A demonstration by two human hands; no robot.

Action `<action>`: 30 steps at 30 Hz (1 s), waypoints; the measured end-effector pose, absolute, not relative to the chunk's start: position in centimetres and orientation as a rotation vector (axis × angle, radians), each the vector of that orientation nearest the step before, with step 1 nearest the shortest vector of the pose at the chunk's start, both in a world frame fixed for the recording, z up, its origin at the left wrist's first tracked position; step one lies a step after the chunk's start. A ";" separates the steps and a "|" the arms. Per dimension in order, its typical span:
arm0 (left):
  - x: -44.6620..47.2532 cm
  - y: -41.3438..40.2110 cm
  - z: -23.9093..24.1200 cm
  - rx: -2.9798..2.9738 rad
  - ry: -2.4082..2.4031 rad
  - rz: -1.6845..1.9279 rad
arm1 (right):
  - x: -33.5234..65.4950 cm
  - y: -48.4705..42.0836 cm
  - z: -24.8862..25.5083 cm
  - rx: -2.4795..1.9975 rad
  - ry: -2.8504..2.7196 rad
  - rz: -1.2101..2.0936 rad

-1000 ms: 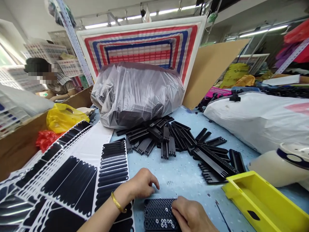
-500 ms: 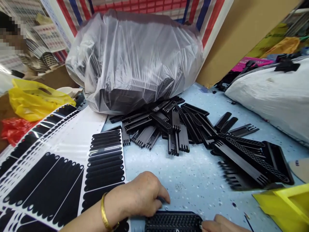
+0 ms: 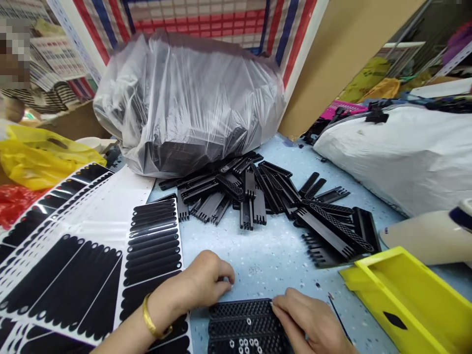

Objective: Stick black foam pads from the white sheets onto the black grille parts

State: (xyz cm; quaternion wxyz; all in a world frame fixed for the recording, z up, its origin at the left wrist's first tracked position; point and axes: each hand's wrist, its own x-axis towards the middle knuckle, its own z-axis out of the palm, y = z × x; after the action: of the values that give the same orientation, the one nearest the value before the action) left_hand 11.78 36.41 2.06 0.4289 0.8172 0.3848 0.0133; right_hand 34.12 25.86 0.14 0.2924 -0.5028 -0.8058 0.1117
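Observation:
A black textured panel [image 3: 239, 310] with several small white rings [image 3: 249, 342] on it lies at the bottom of the view, cut off by the lower edge. Over its right side is my right hand [image 3: 311, 317], thumb and forefinger pinched at the far right corner by a tiny white spot; what they grip is unclear. My left hand [image 3: 204, 278], a gold bangle [image 3: 147, 314] on its wrist, hovers just beyond the panel's far left corner. Its fingers are curled, with thumb and forefinger tips close together; anything between them is too small to make out.
Loose black slotted strips [image 3: 254, 196] are heaped mid-table before a large plastic-wrapped bundle [image 3: 191, 98]. Sheets of black stickers [image 3: 155, 241] cover the left. At right are a yellow bin [image 3: 401, 295], a pale bottle-like object [image 3: 424, 236] and a white sack [image 3: 401, 147]. A person sits far left.
The view has swung right and tilted down, so more of the yellow bin and panel shows, including the rings. My right hand has come further into view, at the panel's corner.

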 end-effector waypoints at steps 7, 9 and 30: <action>9.3 30.8 1.5 2.002 1.178 0.253 | 34.2 26.0 -0.5 -1.378 -2.166 0.355; 9.3 29.7 0.9 2.044 1.242 0.307 | 34.6 25.7 -0.3 -1.416 -2.131 0.332; 8.2 24.2 -3.7 2.645 1.287 0.693 | 35.0 23.1 0.7 -1.490 -2.766 -0.135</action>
State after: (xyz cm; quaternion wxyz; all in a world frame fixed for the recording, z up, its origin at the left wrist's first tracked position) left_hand 8.19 24.24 -3.71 0.0598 0.8736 0.4252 0.2289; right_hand 35.02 23.12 0.72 -0.0018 -0.4738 -0.8796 -0.0431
